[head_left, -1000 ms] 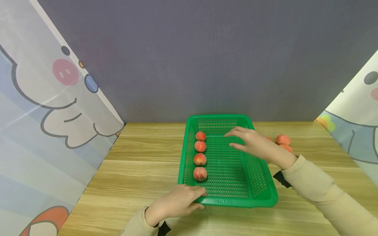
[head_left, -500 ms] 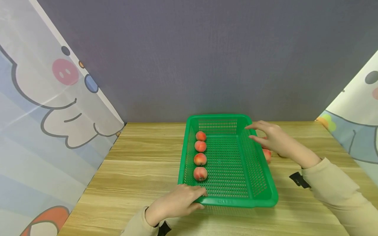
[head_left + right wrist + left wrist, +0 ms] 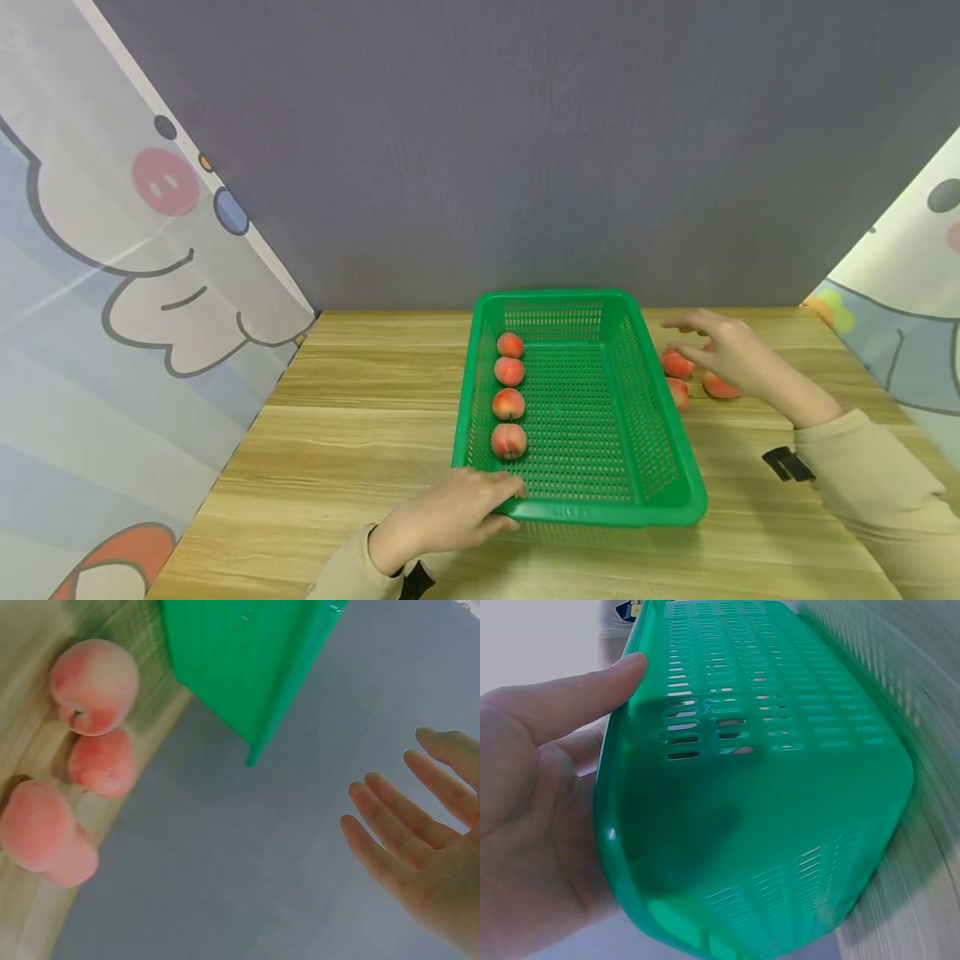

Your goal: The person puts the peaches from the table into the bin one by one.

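A green plastic basket [image 3: 568, 512] stands on the table, with several peaches [image 3: 508, 404] lined up along its left side. My left hand [image 3: 457, 508] grips the near rim by its left corner; in the left wrist view the thumb [image 3: 592, 694] lies on the outer side and the fingers go behind the rim. Right of the basket, several more peaches [image 3: 94, 686] lie in a cluster on the tabletop. Over them hovers my right hand [image 3: 731, 354], fingers loosely extended and holding nothing, partly hiding the far peaches in the head view.
The wood-grain table [image 3: 337, 433] runs back to a grey wall [image 3: 480, 150]. Cartoon-printed panels stand at the left [image 3: 150, 275] and right [image 3: 907, 292]. The basket's far end is close to the wall.
My right hand has moved right, from above the basket's inside to above the loose peaches. My left hand, the basket and the row of peaches have stayed put.
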The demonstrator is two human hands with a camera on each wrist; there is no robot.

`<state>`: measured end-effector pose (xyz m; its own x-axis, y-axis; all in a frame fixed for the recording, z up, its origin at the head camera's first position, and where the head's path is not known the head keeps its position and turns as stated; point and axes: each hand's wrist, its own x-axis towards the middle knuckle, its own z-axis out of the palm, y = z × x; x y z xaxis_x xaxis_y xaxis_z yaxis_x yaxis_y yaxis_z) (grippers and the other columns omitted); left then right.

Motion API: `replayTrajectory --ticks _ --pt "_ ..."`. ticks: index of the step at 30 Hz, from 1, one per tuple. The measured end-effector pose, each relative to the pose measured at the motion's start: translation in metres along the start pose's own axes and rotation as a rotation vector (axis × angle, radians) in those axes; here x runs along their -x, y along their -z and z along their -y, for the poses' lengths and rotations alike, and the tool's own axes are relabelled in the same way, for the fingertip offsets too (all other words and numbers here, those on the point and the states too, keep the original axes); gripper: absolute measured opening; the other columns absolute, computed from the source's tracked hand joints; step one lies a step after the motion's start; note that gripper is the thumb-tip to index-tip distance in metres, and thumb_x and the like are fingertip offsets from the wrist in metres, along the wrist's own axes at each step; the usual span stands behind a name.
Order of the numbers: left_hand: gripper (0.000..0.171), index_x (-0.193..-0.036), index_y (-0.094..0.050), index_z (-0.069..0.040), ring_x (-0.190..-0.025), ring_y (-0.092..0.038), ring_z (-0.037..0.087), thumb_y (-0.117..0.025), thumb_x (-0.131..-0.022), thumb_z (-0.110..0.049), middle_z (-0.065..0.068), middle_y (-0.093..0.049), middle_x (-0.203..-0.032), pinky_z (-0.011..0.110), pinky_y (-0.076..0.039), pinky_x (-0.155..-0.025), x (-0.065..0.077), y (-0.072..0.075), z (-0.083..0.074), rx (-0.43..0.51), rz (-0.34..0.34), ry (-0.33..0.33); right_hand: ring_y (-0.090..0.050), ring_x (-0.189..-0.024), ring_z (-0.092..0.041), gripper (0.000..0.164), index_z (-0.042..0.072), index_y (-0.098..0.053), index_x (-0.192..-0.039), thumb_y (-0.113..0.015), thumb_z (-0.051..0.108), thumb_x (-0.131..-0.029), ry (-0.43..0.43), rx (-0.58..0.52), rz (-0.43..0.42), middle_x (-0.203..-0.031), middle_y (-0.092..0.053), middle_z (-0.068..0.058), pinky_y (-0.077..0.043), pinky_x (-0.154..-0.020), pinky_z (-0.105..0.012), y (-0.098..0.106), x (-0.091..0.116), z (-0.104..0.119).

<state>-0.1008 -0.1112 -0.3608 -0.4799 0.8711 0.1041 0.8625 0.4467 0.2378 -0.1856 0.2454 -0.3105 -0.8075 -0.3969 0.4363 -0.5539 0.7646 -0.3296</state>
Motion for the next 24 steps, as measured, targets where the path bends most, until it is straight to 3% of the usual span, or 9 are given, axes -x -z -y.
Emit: replayTrajectory --ticks 9,18,24 --pt "0.023 -0.095 -0.053 -0.014 -0.062 -0.044 -0.005 -0.065 -0.08 -0.026 -0.008 -0.059 -0.086 0.012 -0.039 -0.059 0.0 0.001 0.0 0.002 -0.008 -0.012 -0.057 -0.086 -0.037 0.028 -0.004 -0.058 -0.107 -0.061 0.011 -0.083 -0.056 -0.017 0.056 -0.103 -0.059 -0.024 -0.045 -0.068 -0.049 -0.007 0.008 -0.018" --pt "0.023 -0.095 -0.053 -0.013 -0.062 -0.045 -0.005 -0.065 -0.08 -0.026 -0.008 -0.059 -0.086 0.012 -0.039 -0.059 0.0 0.002 0.0 -0.001 -0.006 -0.008 -0.057 -0.086 -0.039 0.024 -0.005 -0.057 -0.106 -0.058 0.004 -0.084 -0.129 -0.079 0.14 -0.103 -0.057 -0.025 -0.046 -0.071 -0.049 -0.022 0.016 -0.034" --pt "0.022 -0.095 -0.053 -0.013 -0.065 -0.048 -0.004 -0.065 -0.08 -0.025 -0.008 -0.06 -0.088 0.012 -0.039 -0.061 0.0 0.002 -0.001 0.003 -0.002 -0.01 -0.059 -0.08 -0.032 0.02 -0.002 -0.063 -0.098 -0.063 0.001 -0.079 -0.082 -0.08 0.098 -0.095 -0.063 -0.019 -0.047 -0.066 -0.044 -0.036 0.02 -0.042"
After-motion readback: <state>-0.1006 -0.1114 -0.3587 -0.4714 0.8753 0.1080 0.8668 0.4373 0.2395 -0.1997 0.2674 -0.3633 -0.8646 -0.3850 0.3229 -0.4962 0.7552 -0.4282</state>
